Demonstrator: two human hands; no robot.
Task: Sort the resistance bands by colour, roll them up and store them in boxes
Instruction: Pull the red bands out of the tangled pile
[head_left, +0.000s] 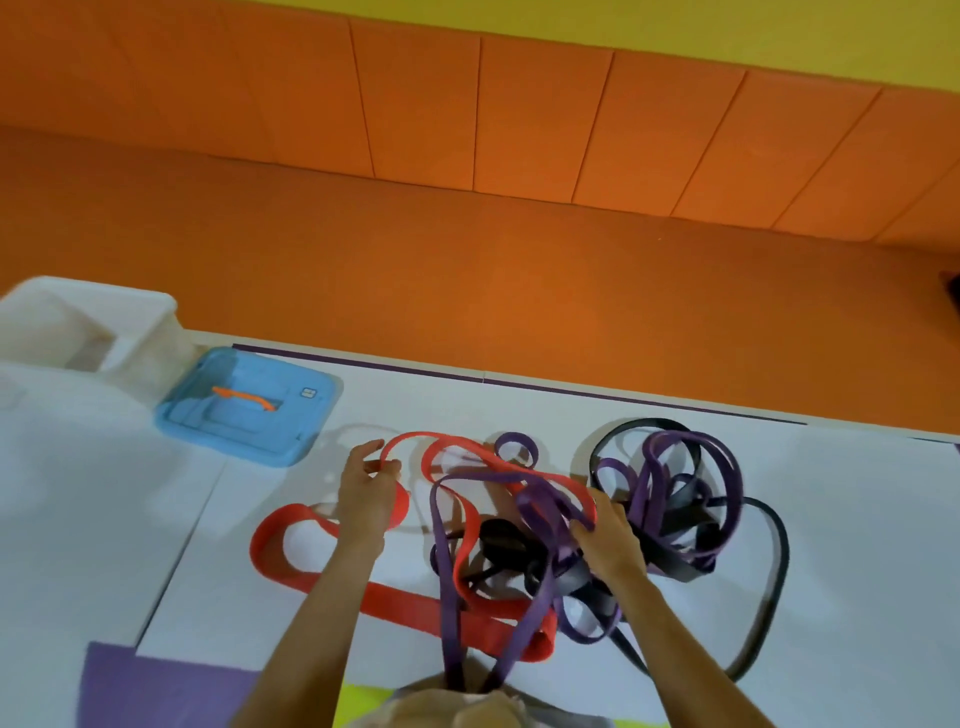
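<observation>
A tangle of resistance bands lies on the white table. A wide red band loops across the left and middle. Purple bands and black bands knot together in the middle and to the right. My left hand pinches a loop of the red band near its far end. My right hand grips purple strands in the middle of the tangle. Two purple strands run down to the frame's bottom edge.
A blue box lid with an orange handle lies at the table's far left. Behind it stands a translucent white box. An orange floor and padded orange wall lie beyond the table. A purple mat shows at the lower left.
</observation>
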